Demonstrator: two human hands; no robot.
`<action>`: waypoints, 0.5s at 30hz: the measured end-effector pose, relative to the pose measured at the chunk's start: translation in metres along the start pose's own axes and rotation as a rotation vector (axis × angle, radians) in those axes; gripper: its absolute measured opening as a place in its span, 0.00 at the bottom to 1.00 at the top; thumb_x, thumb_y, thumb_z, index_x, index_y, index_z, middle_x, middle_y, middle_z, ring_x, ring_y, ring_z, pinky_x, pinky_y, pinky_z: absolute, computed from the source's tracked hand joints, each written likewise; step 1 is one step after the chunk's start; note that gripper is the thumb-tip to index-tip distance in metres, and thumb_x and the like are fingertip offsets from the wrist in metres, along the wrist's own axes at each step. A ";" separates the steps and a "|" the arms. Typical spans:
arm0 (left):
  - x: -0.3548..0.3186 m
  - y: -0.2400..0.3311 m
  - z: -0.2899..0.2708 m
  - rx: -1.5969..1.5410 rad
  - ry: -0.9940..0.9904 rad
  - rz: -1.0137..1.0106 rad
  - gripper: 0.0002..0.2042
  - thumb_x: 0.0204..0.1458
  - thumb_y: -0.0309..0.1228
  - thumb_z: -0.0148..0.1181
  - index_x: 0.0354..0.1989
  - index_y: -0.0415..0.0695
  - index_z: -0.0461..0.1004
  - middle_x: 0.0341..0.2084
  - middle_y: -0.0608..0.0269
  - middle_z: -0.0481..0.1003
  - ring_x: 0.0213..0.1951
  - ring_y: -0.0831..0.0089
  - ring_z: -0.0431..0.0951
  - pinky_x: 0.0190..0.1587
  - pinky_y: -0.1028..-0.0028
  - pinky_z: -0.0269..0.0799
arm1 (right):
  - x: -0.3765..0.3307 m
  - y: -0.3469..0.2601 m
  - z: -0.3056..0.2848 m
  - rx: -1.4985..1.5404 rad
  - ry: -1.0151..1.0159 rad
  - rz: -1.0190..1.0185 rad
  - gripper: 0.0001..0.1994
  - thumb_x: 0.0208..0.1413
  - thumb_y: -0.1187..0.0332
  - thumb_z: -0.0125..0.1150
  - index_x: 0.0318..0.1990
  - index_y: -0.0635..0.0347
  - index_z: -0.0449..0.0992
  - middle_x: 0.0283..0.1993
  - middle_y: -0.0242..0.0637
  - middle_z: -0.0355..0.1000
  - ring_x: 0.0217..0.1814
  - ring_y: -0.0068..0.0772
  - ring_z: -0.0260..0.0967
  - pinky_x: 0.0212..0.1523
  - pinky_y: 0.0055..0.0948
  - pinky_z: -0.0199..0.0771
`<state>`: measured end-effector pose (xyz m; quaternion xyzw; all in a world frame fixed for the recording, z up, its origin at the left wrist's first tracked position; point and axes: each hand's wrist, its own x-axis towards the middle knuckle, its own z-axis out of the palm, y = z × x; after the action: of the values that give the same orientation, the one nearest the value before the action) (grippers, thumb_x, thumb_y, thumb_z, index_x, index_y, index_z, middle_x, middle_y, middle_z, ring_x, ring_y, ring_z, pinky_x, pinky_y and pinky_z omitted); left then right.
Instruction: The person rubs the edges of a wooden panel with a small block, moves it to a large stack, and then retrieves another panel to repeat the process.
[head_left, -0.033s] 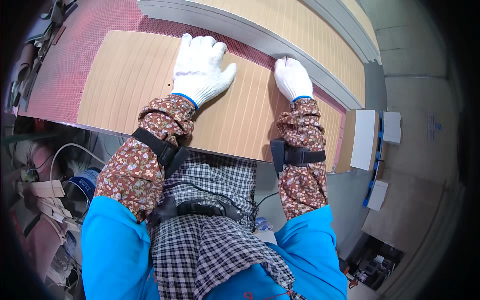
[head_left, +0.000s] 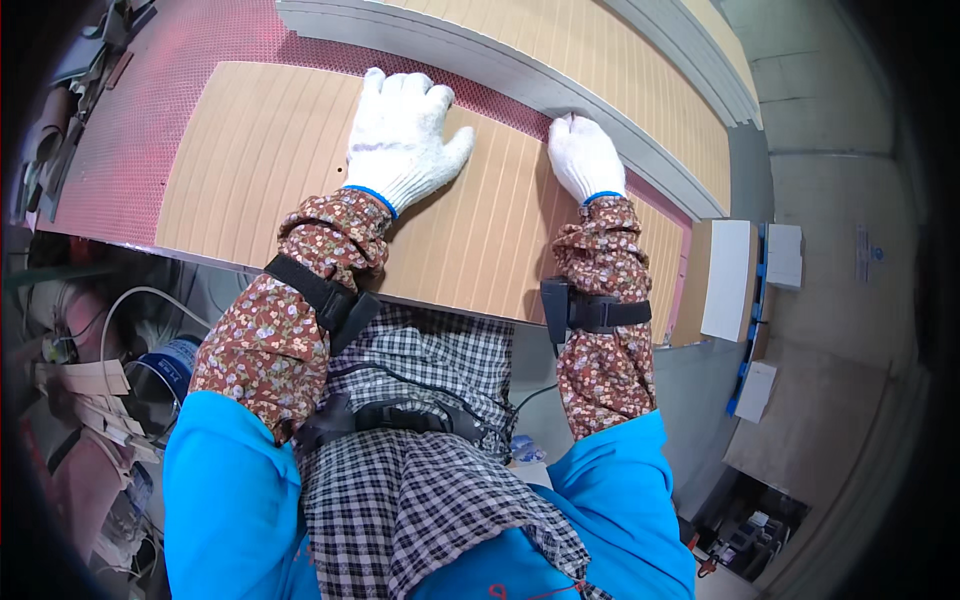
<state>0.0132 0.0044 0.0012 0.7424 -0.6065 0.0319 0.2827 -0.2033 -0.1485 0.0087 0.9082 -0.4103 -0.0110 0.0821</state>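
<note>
A long tan board with evenly spaced grooves [head_left: 470, 240] lies in front of me on a red textured work surface [head_left: 200, 50]. My left hand [head_left: 405, 135], in a white knitted glove, rests flat on it with the thumb spread and fingertips by its far edge. Farther right, my right hand [head_left: 585, 155], gloved alike, is closed at the board's far edge. Its fingertips are bent together, and a small dark bit shows at them; what they hold, if anything, is hidden. A small dark spot [head_left: 340, 170] marks the board left of my left wrist.
Beyond the board stand stacks of similar grooved boards [head_left: 560, 50] with grey edges. Dark scraps [head_left: 55, 130] pile at the far left. Below them are a blue bucket [head_left: 170, 365] and a pale hose [head_left: 140, 292]. White boxes [head_left: 785, 255] stand on the right.
</note>
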 end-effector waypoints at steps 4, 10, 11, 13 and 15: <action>-0.003 -0.004 0.006 -0.002 0.021 0.012 0.21 0.54 0.45 0.63 0.46 0.40 0.80 0.42 0.54 0.77 0.52 0.56 0.74 0.68 0.50 0.56 | -0.029 -0.030 -0.011 -0.042 0.024 0.005 0.17 0.70 0.64 0.41 0.48 0.66 0.76 0.41 0.55 0.78 0.42 0.54 0.80 0.44 0.49 0.82; -0.004 -0.006 0.004 0.002 0.015 0.010 0.21 0.54 0.46 0.63 0.47 0.40 0.80 0.42 0.54 0.77 0.52 0.56 0.74 0.67 0.51 0.57 | -0.124 -0.071 -0.031 -0.109 0.062 0.009 0.19 0.64 0.70 0.51 0.59 0.69 0.72 0.40 0.47 0.75 0.33 0.41 0.79 0.28 0.37 0.81; -0.003 -0.005 0.004 -0.005 0.015 0.015 0.21 0.54 0.46 0.63 0.47 0.40 0.80 0.42 0.54 0.77 0.52 0.56 0.74 0.67 0.51 0.57 | -0.137 -0.079 -0.038 -0.127 0.084 -0.006 0.19 0.63 0.71 0.51 0.59 0.69 0.73 0.40 0.46 0.74 0.32 0.40 0.79 0.27 0.36 0.81; -0.002 -0.004 0.005 0.023 0.026 0.023 0.22 0.54 0.46 0.63 0.47 0.40 0.80 0.43 0.53 0.77 0.52 0.56 0.74 0.67 0.51 0.57 | -0.164 -0.095 -0.054 -0.045 -0.071 0.108 0.17 0.66 0.69 0.51 0.57 0.68 0.73 0.40 0.47 0.75 0.28 0.40 0.78 0.24 0.38 0.79; -0.003 -0.005 0.006 0.030 0.006 0.013 0.22 0.55 0.46 0.63 0.48 0.40 0.80 0.44 0.53 0.77 0.52 0.56 0.74 0.67 0.51 0.57 | -0.184 -0.109 -0.056 0.149 -0.053 0.237 0.15 0.69 0.65 0.50 0.53 0.67 0.75 0.34 0.48 0.76 0.26 0.43 0.79 0.24 0.39 0.78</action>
<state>0.0150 0.0047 -0.0069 0.7426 -0.6099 0.0451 0.2731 -0.2394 0.0680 0.0381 0.8565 -0.5162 0.0053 0.0045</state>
